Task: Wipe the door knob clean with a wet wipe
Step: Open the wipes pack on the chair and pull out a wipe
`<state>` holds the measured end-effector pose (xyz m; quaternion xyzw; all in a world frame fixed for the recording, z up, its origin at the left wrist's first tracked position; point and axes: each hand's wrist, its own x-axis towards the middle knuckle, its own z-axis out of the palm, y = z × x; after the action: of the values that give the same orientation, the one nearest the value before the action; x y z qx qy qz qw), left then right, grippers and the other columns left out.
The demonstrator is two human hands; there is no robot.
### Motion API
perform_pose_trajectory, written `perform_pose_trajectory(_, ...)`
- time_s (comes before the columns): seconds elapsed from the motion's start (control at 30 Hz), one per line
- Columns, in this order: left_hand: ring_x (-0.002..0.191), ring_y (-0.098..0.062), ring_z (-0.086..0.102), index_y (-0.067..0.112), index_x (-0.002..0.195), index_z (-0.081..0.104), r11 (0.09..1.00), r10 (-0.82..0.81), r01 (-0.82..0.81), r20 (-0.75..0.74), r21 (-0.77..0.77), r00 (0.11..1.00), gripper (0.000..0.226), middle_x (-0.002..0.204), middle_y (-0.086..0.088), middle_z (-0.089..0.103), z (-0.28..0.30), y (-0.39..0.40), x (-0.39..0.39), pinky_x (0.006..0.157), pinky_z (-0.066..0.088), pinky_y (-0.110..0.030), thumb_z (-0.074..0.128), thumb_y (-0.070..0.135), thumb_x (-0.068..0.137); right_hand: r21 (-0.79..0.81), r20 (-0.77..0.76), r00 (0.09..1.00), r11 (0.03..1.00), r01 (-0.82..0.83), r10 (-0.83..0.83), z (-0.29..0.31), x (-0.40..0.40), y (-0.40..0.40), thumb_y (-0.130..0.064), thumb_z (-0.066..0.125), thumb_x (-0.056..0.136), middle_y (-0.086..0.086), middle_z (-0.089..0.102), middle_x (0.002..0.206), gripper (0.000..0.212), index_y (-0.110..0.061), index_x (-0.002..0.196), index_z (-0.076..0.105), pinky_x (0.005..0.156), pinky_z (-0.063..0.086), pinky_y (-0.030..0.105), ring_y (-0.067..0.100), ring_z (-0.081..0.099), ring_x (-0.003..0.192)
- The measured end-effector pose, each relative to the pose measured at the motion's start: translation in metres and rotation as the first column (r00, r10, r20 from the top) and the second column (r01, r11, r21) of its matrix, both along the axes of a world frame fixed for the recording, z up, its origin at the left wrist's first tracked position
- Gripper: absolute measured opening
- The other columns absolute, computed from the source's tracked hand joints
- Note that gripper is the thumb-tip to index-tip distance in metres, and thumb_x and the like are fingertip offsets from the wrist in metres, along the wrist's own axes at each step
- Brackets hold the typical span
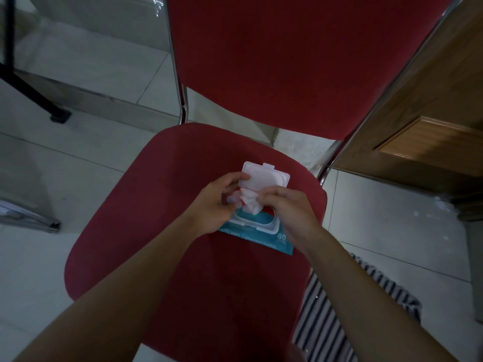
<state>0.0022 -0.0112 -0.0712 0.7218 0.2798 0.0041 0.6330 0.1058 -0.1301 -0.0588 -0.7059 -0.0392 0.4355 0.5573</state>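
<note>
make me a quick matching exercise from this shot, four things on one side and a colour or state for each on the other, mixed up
Things:
1. chair seat
2. pack lid
3. wet wipe
4. mat

Descriptions:
A. striped, lying on the floor beside the chair
B. flipped open, white
C. red, with the wipes pack lying on it
D. bunched up, sticking out of the pack's opening, between the left hand and the right hand

Pairs: 1-C, 2-B, 3-D, 4-A
</note>
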Motion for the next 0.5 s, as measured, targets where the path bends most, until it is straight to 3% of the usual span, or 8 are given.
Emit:
perform_pose_trajectory(0.1, 0.101, -0.018, 0.063, 0.027, 0.116, 0.049, 1.0, -0.004, 0.004, -0.009, 0.013, 1.0, 0.054, 0.107, 0.009, 0.063, -0.0008, 0.0, -0.0006, 0.085, 0.05, -0.045, 0.054, -0.013, 0.08, 0.065, -0.059, 0.998, 0.998, 0.012, -0.009, 0.0002, 0.0041, -0.0004, 0.012, 0.057, 0.077, 0.004, 0.065, 0.077, 0.027, -0.013, 0.07, 0.065, 0.065, 0.049, 0.021, 0.015, 0.061, 0.076)
perform_pose_trajectory(0.2, 0.099, -0.018, 0.063, 0.026, 0.117, 0.05, 1.0, -0.004, 0.005, -0.012, 0.023, 1.0, 0.051, 0.106, 0.009, 0.063, 0.0007, -0.0007, -0.0002, 0.078, 0.051, -0.038, 0.055, -0.01, 0.081, 0.021, 0.037, 0.99, 0.991, -0.136, 0.135, -0.0007, 0.0071, -0.0017, 0.011, 0.062, 0.078, 0.006, 0.064, 0.087, 0.028, -0.014, 0.09, 0.064, 0.071, 0.052, 0.022, 0.015, 0.061, 0.081)
perform_pose_trajectory(0.3, 0.101, -0.02, 0.063, 0.021, 0.12, 0.049, 1.0, -0.003, 0.003, 0.0, 0.023, 1.0, 0.05, 0.113, -0.002, 0.063, 0.0012, -0.0016, 0.0008, 0.078, 0.051, -0.036, 0.052, -0.011, 0.082, -0.012, 0.127, 0.978, 0.986, -0.166, 0.166, 0.0012, 0.0051, -0.0025, 0.002, 0.067, 0.08, 0.001, 0.063, 0.072, 0.015, -0.012, 0.079, 0.068, 0.062, 0.05, 0.013, 0.008, 0.059, 0.067)
perform_pose_trajectory(0.37, 0.101, -0.02, 0.063, 0.021, 0.121, 0.049, 1.0, -0.006, 0.006, -0.001, 0.029, 1.0, 0.048, 0.116, -0.003, 0.063, 0.0005, -0.0014, 0.0005, 0.08, 0.051, -0.037, 0.052, -0.009, 0.083, 0.064, 0.069, 0.995, 0.995, -0.08, 0.076, 0.003, 0.0048, -0.0034, 0.003, 0.068, 0.079, 0.003, 0.066, 0.072, 0.014, -0.011, 0.074, 0.069, 0.059, 0.052, 0.011, 0.007, 0.063, 0.064)
perform_pose_trajectory(0.5, 0.107, -0.014, 0.061, 0.019, 0.124, 0.048, 0.998, -0.023, 0.023, -0.001, 0.064, 1.0, 0.053, 0.118, -0.002, 0.063, -0.0032, 0.0003, -0.0007, 0.091, 0.05, -0.04, 0.054, -0.01, 0.079, 0.246, -0.207, 0.974, 0.958, 0.148, -0.097, 0.009, 0.0104, -0.0063, 0.001, 0.059, 0.086, 0.006, 0.071, 0.077, 0.015, -0.01, 0.08, 0.069, 0.058, 0.055, 0.017, 0.013, 0.067, 0.068)
